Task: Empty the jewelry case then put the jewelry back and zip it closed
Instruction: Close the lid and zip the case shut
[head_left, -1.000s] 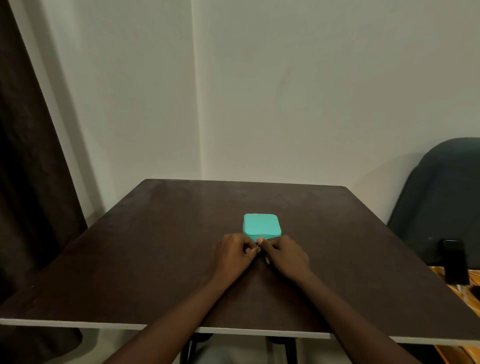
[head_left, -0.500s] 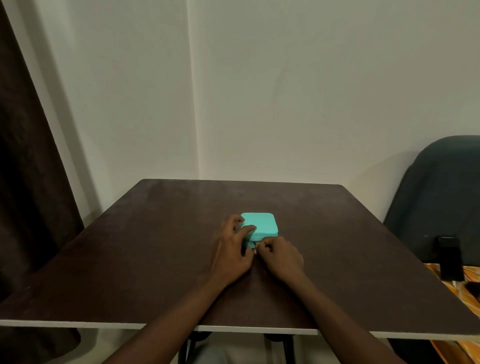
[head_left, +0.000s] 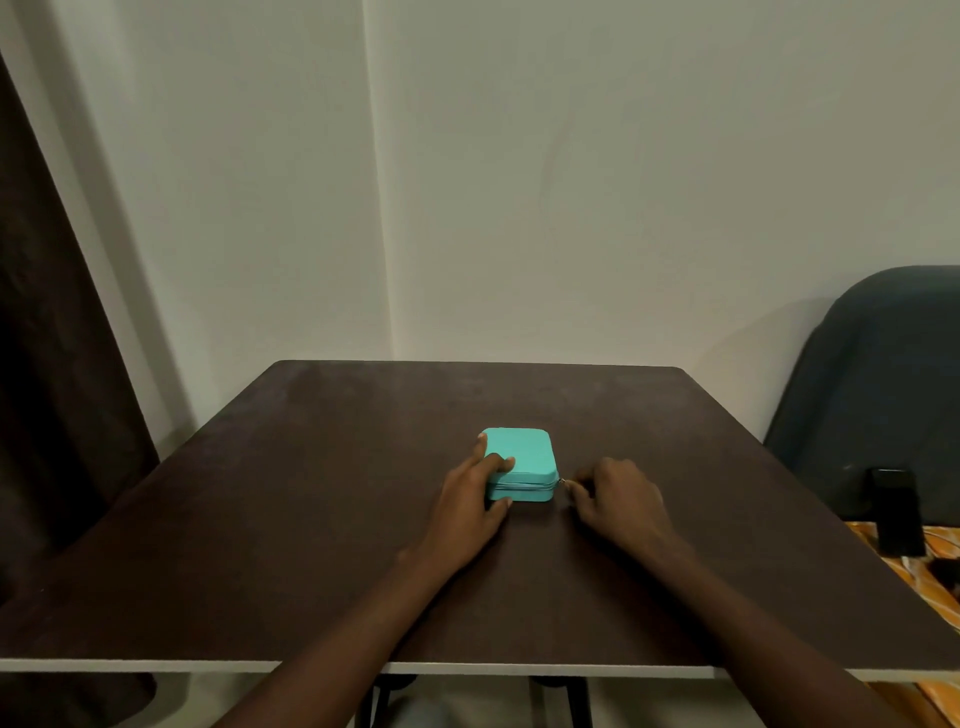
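A small teal jewelry case (head_left: 524, 453) with its lid down lies flat in the middle of the dark brown table (head_left: 311, 519). My left hand (head_left: 467, 506) grips the case's left side, with fingers on the lid and the thumb against the front wall. My right hand (head_left: 615, 499) is at the case's front right corner and pinches the small metal zipper pull (head_left: 562, 481) there. The zipper line runs along the front wall. No jewelry shows.
A dark padded chair (head_left: 878, 384) stands at the right, with a black phone (head_left: 896, 512) leaning on it above an orange patterned cloth (head_left: 924, 571). A dark curtain (head_left: 47, 338) hangs at the left. White walls rise behind the table.
My right hand has travelled from the middle of the case's front to its right corner, with the zipper pull in it. My left hand has moved onto the case's left side and lid.
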